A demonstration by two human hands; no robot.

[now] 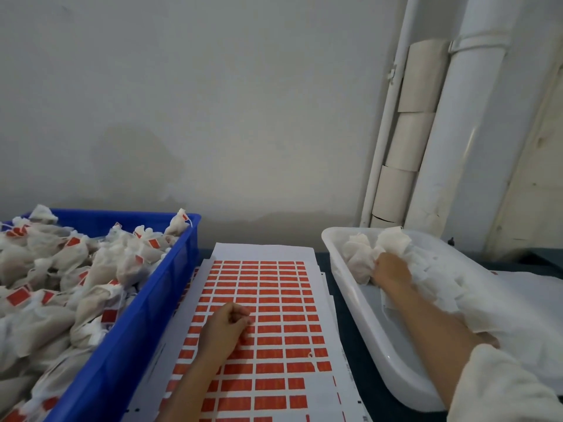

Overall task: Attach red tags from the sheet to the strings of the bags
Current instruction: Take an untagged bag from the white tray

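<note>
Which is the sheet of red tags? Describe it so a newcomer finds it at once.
Start at the blue crate of tagged bags on the left and the white tray on the right. The sheet lies flat between them, under the left hand. Unlike its neighbours, it is white paper covered in rows of small red rectangles.

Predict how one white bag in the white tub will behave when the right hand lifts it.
Probably floppy: the white bags look crumpled under the right hand. Likely light for their size, being thin mesh. Unlikely to roll; they slump in the white tub.

Head view: forward-down, close over sheet (262, 315), facing wall (213, 102).
</note>
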